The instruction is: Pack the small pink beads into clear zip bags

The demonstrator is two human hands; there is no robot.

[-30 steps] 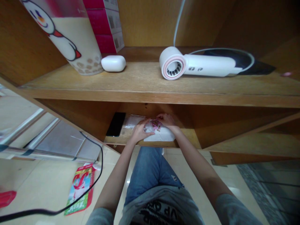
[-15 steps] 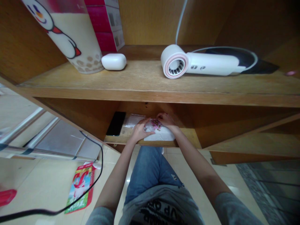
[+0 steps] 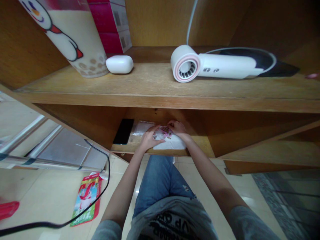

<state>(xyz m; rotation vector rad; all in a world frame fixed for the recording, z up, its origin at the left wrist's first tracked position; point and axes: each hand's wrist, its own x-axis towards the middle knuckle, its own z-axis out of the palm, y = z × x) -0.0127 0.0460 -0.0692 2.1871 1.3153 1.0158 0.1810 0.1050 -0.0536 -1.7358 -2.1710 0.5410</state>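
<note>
A small heap of pink pieces [image 3: 166, 132] lay on a white sheet [image 3: 172, 143], which rested on the lower shelf [image 3: 201, 146] between the two hands. Each piece looked very light, probably hard and prone to roll or scatter (too small to tell what they were), so a fingertip pinch on one piece's sides would likely have served best. The sheet seemed thin and soft, apt to crease, and better steadied flat by its margin than lifted. The left hand [image 3: 149, 138] was spread, thumb apart from fingers, along the sheet's left side. The right hand [image 3: 178, 128] had its fingers bent together at the heap's far right; whether they pinched a piece could not be told. Beyond the left hand lay a clear packet [image 3: 143, 128], then a black phone [image 3: 124, 131]; above, a hair dryer [image 3: 225, 66] lay on the upper shelf [image 3: 150, 80].
</note>
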